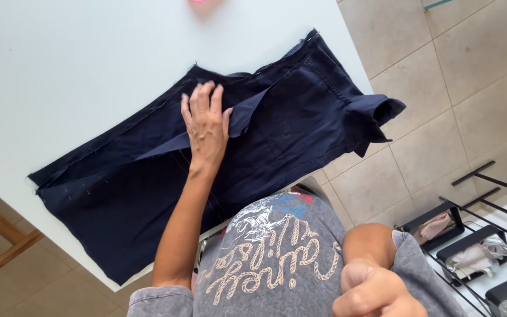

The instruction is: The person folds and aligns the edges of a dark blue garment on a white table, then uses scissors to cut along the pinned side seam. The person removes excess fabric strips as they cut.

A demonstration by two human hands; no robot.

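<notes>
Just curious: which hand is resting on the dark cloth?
The left hand, flat on the navy cloth with fingers spread; the right hand is curled by the grey shirt, off the table.

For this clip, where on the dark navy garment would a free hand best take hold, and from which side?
Probably the bunched end of the dark navy garment, approached from the floor side. It hangs past the white table edge, so fingers can close around it without sliding under flat cloth. The left hand presses the middle flat; the right hand is free, fist loosely closed.
</notes>
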